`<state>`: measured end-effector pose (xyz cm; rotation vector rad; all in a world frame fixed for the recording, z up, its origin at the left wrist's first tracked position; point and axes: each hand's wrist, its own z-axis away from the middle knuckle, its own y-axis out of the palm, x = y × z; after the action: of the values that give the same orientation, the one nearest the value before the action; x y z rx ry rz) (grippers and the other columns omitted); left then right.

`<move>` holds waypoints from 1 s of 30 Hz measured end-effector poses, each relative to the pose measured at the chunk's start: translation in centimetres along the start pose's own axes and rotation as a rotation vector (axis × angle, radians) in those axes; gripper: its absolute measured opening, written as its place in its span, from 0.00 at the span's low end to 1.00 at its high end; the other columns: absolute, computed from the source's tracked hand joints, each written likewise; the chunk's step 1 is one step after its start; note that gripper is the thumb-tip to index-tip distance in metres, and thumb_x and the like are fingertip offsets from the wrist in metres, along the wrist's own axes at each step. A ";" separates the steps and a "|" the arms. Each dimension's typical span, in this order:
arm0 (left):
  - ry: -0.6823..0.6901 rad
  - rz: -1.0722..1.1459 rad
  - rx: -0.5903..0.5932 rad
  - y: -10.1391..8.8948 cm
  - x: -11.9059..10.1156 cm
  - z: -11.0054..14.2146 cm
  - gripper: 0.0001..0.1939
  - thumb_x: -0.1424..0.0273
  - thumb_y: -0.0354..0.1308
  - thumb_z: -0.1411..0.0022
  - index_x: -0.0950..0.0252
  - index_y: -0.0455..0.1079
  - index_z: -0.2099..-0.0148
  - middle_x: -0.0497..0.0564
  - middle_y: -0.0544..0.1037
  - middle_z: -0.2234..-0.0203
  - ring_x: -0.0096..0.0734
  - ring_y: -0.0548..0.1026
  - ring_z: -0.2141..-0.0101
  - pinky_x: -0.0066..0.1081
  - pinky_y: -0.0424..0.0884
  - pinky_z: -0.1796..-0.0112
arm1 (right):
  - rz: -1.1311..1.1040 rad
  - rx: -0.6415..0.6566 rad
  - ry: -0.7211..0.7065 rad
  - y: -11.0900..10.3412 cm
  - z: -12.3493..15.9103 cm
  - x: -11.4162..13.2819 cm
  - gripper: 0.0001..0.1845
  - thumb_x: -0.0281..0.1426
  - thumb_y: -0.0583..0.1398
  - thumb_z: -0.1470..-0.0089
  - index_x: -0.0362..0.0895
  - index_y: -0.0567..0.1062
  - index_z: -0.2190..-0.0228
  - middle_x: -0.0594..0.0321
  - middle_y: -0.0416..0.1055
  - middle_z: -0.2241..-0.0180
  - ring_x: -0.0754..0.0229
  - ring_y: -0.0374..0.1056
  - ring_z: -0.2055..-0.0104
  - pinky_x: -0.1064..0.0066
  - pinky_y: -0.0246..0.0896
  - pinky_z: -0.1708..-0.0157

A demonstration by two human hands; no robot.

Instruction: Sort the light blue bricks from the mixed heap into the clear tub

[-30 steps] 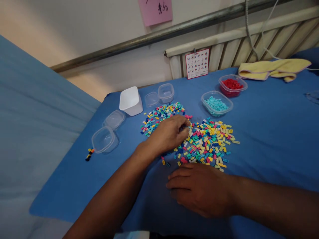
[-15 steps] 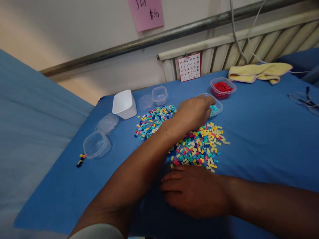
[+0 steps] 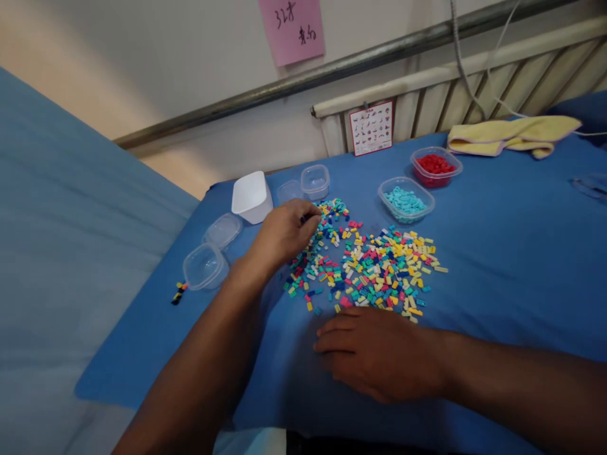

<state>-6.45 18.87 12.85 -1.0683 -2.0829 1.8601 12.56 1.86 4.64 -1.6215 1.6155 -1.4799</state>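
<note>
My left hand [image 3: 288, 230] hangs over the left part of a spread of small coloured building bricks [image 3: 379, 268]. Its fingers are curled with the thumb close to them; a dark spot shows between, too small to name. My right hand [image 3: 379, 354] rests palm down on the blue cloth at the near edge of the bricks, fingers stretched out and holding nothing. Behind the spread stands a clear tub of light blue bricks [image 3: 406, 201]. A second clear tub, with red bricks [image 3: 435, 167], is just beyond it to the right.
On the left stand a white bin [image 3: 252, 197], an empty clear tub [image 3: 205, 266] and its lid [image 3: 222, 230]. Another small clear tub [image 3: 315, 182] is at the back. A dark and orange brick piece [image 3: 179, 292] lies far left. A yellow cloth [image 3: 512, 136] lies back right.
My left hand has moved left from above the light blue tub to the left part of the brick spread. My right hand stays about where it was. The view has shifted slightly.
</note>
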 end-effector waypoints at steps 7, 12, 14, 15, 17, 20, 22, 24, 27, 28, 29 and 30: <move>-0.142 0.101 0.027 -0.9 3.3 4.0 0.07 0.67 0.62 0.29 0.62 0.81 0.55 0.48 0.82 0.64 0.32 0.78 0.65 0.34 0.70 0.62 | -0.010 -0.009 0.011 1.0 0.4 0.1 0.15 0.32 0.57 0.25 0.45 0.83 0.47 0.59 0.80 0.40 0.54 0.71 0.36 0.56 0.69 0.38; 0.054 0.056 0.089 1.4 3.7 4.6 0.08 0.70 0.59 0.26 0.63 0.80 0.53 0.51 0.82 0.58 0.34 0.79 0.57 0.35 0.73 0.54 | -0.015 -0.041 0.029 1.2 0.5 0.4 0.13 0.31 0.58 0.26 0.45 0.83 0.49 0.61 0.81 0.40 0.54 0.72 0.36 0.56 0.68 0.35; 0.122 -0.015 0.139 1.9 3.6 4.6 0.10 0.70 0.57 0.24 0.63 0.80 0.53 0.52 0.82 0.57 0.36 0.79 0.54 0.35 0.73 0.52 | -0.030 -0.052 0.036 1.2 0.6 0.5 0.12 0.30 0.60 0.28 0.45 0.83 0.49 0.59 0.81 0.40 0.53 0.72 0.36 0.55 0.67 0.34; 0.139 -0.056 0.168 2.1 3.5 4.6 0.11 0.69 0.55 0.22 0.62 0.80 0.52 0.53 0.82 0.57 0.36 0.79 0.54 0.36 0.74 0.52 | -0.038 -0.060 0.038 1.3 0.7 0.5 0.12 0.30 0.61 0.29 0.45 0.82 0.48 0.59 0.81 0.40 0.53 0.72 0.36 0.54 0.67 0.33; 0.155 -0.138 0.221 2.2 3.2 4.7 0.14 0.68 0.53 0.21 0.62 0.80 0.49 0.54 0.81 0.55 0.39 0.79 0.52 0.36 0.74 0.52 | -0.050 -0.067 0.042 1.4 0.8 0.5 0.13 0.29 0.63 0.30 0.45 0.82 0.47 0.58 0.81 0.40 0.52 0.72 0.36 0.52 0.66 0.32; 0.164 -0.227 0.268 2.1 2.8 4.9 0.16 0.68 0.51 0.20 0.62 0.79 0.42 0.56 0.80 0.52 0.41 0.79 0.51 0.37 0.76 0.54 | -0.051 -0.073 0.047 1.6 0.9 0.6 0.14 0.29 0.62 0.29 0.45 0.82 0.46 0.58 0.80 0.40 0.51 0.72 0.35 0.53 0.67 0.32; 0.143 -0.266 0.284 2.0 2.6 5.0 0.16 0.68 0.51 0.20 0.62 0.78 0.41 0.57 0.79 0.50 0.43 0.79 0.50 0.38 0.77 0.55 | -0.053 -0.069 0.050 1.7 0.9 0.6 0.14 0.29 0.61 0.28 0.45 0.82 0.46 0.59 0.80 0.39 0.51 0.72 0.35 0.54 0.67 0.32; 0.119 -0.285 0.293 1.9 2.6 5.0 0.16 0.69 0.52 0.21 0.63 0.77 0.41 0.57 0.79 0.47 0.45 0.79 0.49 0.40 0.78 0.53 | -0.054 -0.068 0.053 1.7 0.9 0.6 0.13 0.29 0.60 0.27 0.45 0.82 0.46 0.59 0.80 0.39 0.51 0.72 0.35 0.54 0.66 0.32; 0.124 -0.280 0.295 1.9 2.6 5.0 0.16 0.70 0.53 0.22 0.64 0.77 0.40 0.57 0.79 0.45 0.46 0.79 0.47 0.42 0.78 0.51 | -0.056 -0.066 0.055 1.8 0.9 0.6 0.13 0.30 0.60 0.27 0.45 0.81 0.46 0.60 0.80 0.39 0.51 0.71 0.35 0.54 0.65 0.31; 0.137 -0.270 0.297 2.0 2.6 5.0 0.16 0.70 0.53 0.22 0.64 0.77 0.39 0.57 0.79 0.45 0.46 0.79 0.47 0.42 0.78 0.50 | -0.055 -0.069 0.056 1.8 1.0 0.6 0.13 0.30 0.60 0.27 0.45 0.81 0.46 0.60 0.80 0.39 0.51 0.71 0.35 0.54 0.65 0.31; 0.151 -0.260 0.302 2.0 2.6 4.9 0.17 0.71 0.52 0.22 0.64 0.77 0.39 0.57 0.79 0.45 0.46 0.79 0.46 0.42 0.78 0.50 | -0.055 -0.067 0.056 1.8 1.0 0.6 0.13 0.30 0.61 0.27 0.45 0.81 0.46 0.60 0.79 0.38 0.51 0.71 0.35 0.54 0.65 0.31; 0.163 -0.252 0.308 2.0 2.5 4.9 0.17 0.72 0.52 0.23 0.64 0.76 0.38 0.57 0.79 0.46 0.46 0.79 0.46 0.42 0.78 0.49 | -0.054 -0.066 0.058 1.8 1.0 0.6 0.13 0.30 0.61 0.27 0.45 0.81 0.46 0.60 0.79 0.38 0.51 0.71 0.35 0.54 0.65 0.31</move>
<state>-10.17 16.36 9.12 -0.8110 -1.6840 1.8236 12.44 0.49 2.93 -1.6847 1.6811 -1.5290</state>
